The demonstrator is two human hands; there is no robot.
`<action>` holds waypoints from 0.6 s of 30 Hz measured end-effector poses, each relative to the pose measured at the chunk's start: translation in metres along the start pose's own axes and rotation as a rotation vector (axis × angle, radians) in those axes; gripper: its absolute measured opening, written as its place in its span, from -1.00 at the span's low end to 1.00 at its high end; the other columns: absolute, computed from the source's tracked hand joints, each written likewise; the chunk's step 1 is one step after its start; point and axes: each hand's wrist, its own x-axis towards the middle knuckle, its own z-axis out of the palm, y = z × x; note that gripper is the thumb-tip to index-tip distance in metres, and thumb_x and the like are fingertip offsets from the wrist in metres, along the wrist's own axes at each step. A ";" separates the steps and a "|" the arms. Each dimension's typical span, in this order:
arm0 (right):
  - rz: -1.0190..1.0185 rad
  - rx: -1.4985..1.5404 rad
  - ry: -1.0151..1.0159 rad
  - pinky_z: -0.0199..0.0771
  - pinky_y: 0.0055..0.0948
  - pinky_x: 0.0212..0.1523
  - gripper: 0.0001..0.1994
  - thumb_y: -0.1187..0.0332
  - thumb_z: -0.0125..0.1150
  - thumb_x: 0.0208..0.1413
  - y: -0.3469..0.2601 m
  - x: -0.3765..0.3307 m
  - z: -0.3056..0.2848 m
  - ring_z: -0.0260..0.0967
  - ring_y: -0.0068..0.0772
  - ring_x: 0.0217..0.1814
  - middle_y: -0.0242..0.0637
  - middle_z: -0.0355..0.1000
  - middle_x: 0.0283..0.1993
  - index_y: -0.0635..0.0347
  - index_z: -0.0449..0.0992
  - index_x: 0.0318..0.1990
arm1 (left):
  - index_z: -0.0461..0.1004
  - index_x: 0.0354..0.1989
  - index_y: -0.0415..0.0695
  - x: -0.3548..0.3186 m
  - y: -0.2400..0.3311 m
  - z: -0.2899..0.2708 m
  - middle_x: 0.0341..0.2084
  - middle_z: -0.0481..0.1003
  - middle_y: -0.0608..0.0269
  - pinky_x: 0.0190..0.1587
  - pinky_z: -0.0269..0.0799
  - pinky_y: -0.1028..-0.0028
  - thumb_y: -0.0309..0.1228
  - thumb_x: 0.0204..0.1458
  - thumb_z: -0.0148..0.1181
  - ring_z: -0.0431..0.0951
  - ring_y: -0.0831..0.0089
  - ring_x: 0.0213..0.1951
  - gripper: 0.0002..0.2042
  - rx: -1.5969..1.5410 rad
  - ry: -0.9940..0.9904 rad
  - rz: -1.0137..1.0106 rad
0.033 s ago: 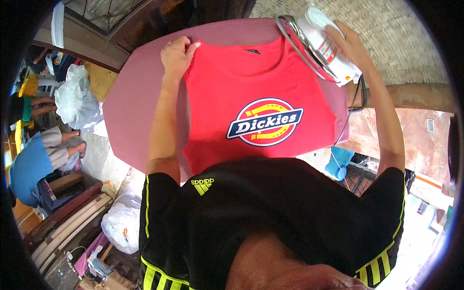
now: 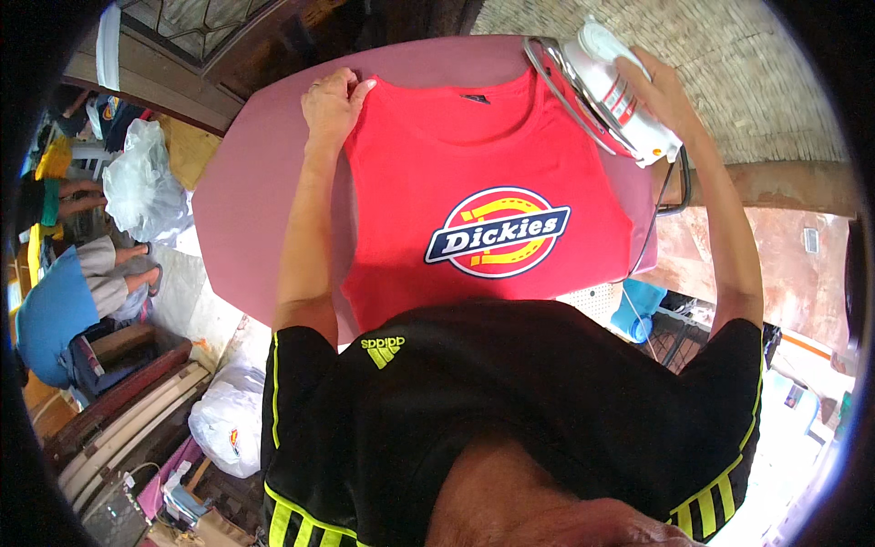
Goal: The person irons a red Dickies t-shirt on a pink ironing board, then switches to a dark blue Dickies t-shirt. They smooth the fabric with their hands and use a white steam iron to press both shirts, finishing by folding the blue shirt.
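Observation:
A red sleeveless tank top (image 2: 492,164) lies spread on a mauve padded ironing board (image 2: 255,191), its neckline at the far side and a round printed emblem on its front. With fingers closed, my left hand (image 2: 333,105) pinches the top's far left shoulder strap. My right hand (image 2: 658,89) is wrapped round the handle of a white clothes iron (image 2: 629,114) with a shiny metal rim. The iron sits over the top's right shoulder strap, tilted at the board's far right edge. My torso hides the lower part of the tank top.
A dark power cord (image 2: 658,205) hangs from the iron by the board's right edge. A woven mat wall (image 2: 766,82) stands beyond it. To the left are a clear plastic bag (image 2: 144,187), a filled white bag (image 2: 226,424) and a seated person in blue (image 2: 59,310).
The iron and my right hand have shifted very slightly to the right and nearer. My left hand keeps its hold on the strap.

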 end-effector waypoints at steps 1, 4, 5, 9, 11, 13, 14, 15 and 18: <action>-0.067 -0.009 0.006 0.40 -0.46 -0.23 -0.63 0.10 0.09 0.30 0.019 -0.004 0.011 0.34 -0.57 -0.30 -0.37 0.46 -0.33 0.24 0.49 0.00 | 0.53 -0.22 -0.03 -0.002 0.008 0.002 -0.25 0.54 0.15 -0.10 0.35 0.02 0.04 0.08 0.20 0.48 0.06 -0.12 -0.63 0.067 0.084 0.044; -0.124 -0.124 -0.135 0.42 -0.35 -0.22 -0.67 0.14 0.11 0.29 0.040 0.000 0.027 0.39 -0.36 -0.32 -0.16 0.45 -0.32 0.24 0.46 -0.02 | 0.45 0.10 -0.04 -0.030 0.069 -0.011 0.09 0.38 0.02 0.10 0.15 -0.12 0.05 0.15 0.08 0.30 0.01 0.15 -0.51 0.188 0.113 0.108; -0.130 -0.185 -0.141 0.43 -0.32 -0.22 -0.66 0.14 0.12 0.29 0.047 0.001 0.038 0.43 -0.27 -0.31 -0.09 0.47 -0.30 0.23 0.45 0.00 | 0.41 0.14 -0.06 -0.041 0.076 -0.001 0.14 0.34 -0.01 0.14 0.12 -0.13 0.06 0.16 0.06 0.27 -0.01 0.19 -0.48 0.211 0.136 0.107; -0.428 -0.102 -0.199 0.42 -0.12 -0.26 -0.62 0.09 0.14 0.26 0.007 0.023 0.074 0.47 0.13 -0.26 0.12 0.47 -0.27 0.26 0.44 -0.01 | 0.23 0.34 -0.11 -0.075 0.079 0.025 0.37 0.14 -0.04 0.36 -0.09 -0.08 0.06 0.24 -0.10 0.06 -0.07 0.40 -0.38 0.307 0.074 -0.018; -0.476 -0.117 -0.243 0.42 -0.13 -0.26 -0.61 0.09 0.14 0.26 -0.008 0.040 0.088 0.46 0.13 -0.25 0.12 0.47 -0.26 0.28 0.43 -0.02 | 0.23 0.34 -0.12 -0.075 0.079 0.022 0.38 0.13 -0.01 0.38 -0.13 -0.04 0.03 0.27 -0.15 0.04 -0.04 0.41 -0.40 0.319 0.056 -0.047; -0.460 -0.113 -0.321 0.43 -0.13 -0.26 -0.61 0.09 0.14 0.26 -0.021 0.046 0.091 0.46 0.14 -0.25 0.11 0.48 -0.26 0.29 0.43 -0.02 | 0.23 0.34 -0.13 -0.076 0.076 0.027 0.38 0.14 0.03 0.38 -0.11 -0.02 0.00 0.28 -0.17 0.06 -0.01 0.41 -0.42 0.289 0.098 -0.055; -0.423 -0.103 -0.364 0.43 -0.13 -0.26 -0.60 0.09 0.14 0.26 -0.029 0.050 0.089 0.46 0.15 -0.25 0.11 0.48 -0.26 0.30 0.42 -0.02 | 0.23 0.34 -0.13 -0.073 0.073 0.029 0.38 0.14 0.05 0.38 -0.11 -0.01 -0.02 0.29 -0.18 0.07 0.00 0.41 -0.43 0.278 0.125 -0.055; -0.385 -0.093 -0.406 0.43 -0.13 -0.26 -0.60 0.10 0.15 0.26 -0.031 0.051 0.089 0.46 0.15 -0.26 0.10 0.48 -0.26 0.30 0.42 -0.02 | 0.23 0.34 -0.14 -0.072 0.072 0.032 0.38 0.15 0.06 0.38 -0.10 -0.01 -0.02 0.29 -0.18 0.08 0.01 0.40 -0.43 0.300 0.129 -0.050; -0.692 -0.122 -0.130 0.43 -0.14 -0.28 -0.59 0.09 0.14 0.26 0.002 0.042 0.085 0.48 0.14 -0.28 0.11 0.50 -0.26 0.30 0.41 0.00 | 0.22 0.34 -0.15 -0.074 0.072 0.035 0.38 0.16 0.09 0.38 -0.08 -0.02 -0.03 0.28 -0.18 0.11 0.03 0.39 -0.43 0.349 0.136 -0.041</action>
